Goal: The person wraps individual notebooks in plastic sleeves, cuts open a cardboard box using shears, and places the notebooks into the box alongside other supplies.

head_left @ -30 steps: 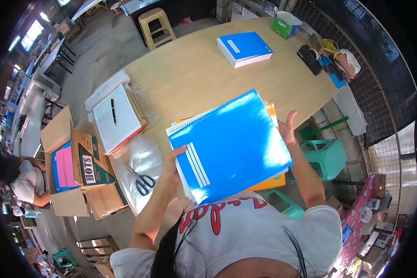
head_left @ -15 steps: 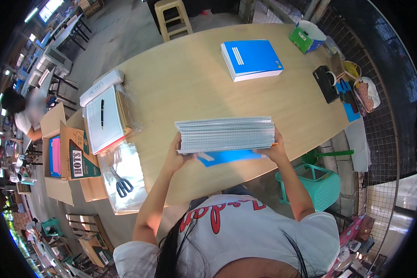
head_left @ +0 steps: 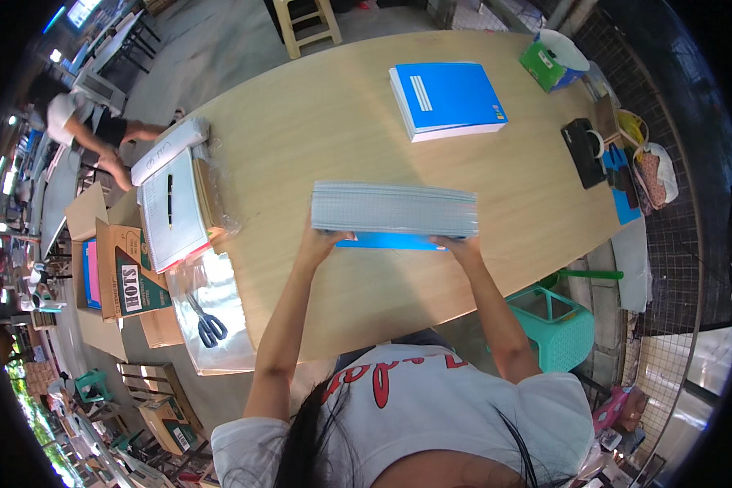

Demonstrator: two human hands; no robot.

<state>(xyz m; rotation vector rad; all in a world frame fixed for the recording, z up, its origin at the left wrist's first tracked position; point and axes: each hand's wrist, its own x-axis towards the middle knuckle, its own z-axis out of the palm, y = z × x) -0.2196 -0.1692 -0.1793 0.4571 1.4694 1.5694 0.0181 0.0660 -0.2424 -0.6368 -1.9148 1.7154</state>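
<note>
A thick stack of notebooks point(head_left: 394, 209) is gripped between both hands over the middle of the table. Its page edges face me, and a strip of blue cover shows along the near side. My left hand point(head_left: 320, 243) is closed on the stack's left end, while my right hand point(head_left: 462, 246) clasps the right end; some fingers are hidden behind or under it. Farther off, a second pile of blue-covered notebooks point(head_left: 449, 96) lies flat on the table point(head_left: 301, 138).
At the left edge are a ruled pad point(head_left: 173, 210) with a black pen point(head_left: 170, 201), clear plastic sheets point(head_left: 220, 293), scissors point(head_left: 210, 324) and an open carton point(head_left: 134, 272). A green box point(head_left: 549, 65) and black case point(head_left: 583, 154) sit right. Another person point(head_left: 77, 122) is beyond.
Both hands have shifted the notebook stack slightly away from me and tilted it. Less of the blue cover shows below it. The other person at the left has moved nearer to the table.
</note>
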